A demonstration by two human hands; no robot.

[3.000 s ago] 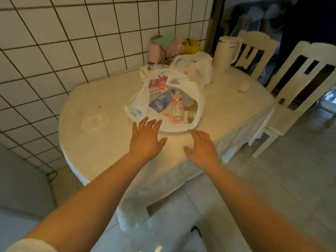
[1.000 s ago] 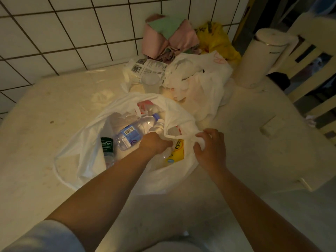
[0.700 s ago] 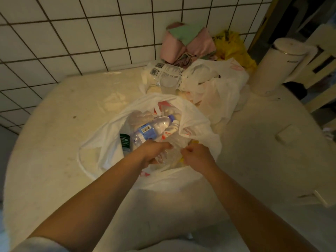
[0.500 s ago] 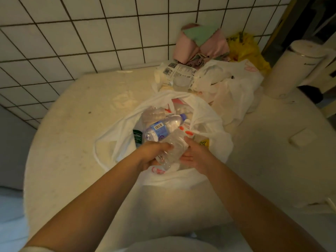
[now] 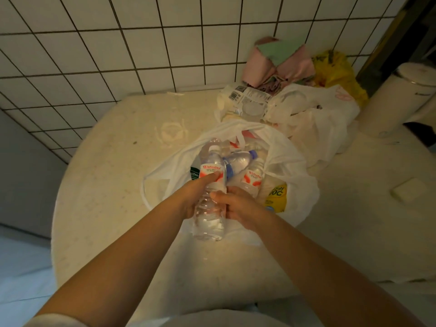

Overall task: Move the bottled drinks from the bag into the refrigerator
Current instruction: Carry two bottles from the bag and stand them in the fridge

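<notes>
left hand and right hand together gripping clear bottle above bag, more bottles inside bag, kettle far right of bag

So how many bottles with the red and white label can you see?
2: one lifted over the bag, held by both hands, the other still inside it, just right. More may be hidden underneath.

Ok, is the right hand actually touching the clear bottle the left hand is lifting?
Touching. The head view shows the right hand with its thumb pressed on the clear bottle, opposite the left hand.
</notes>
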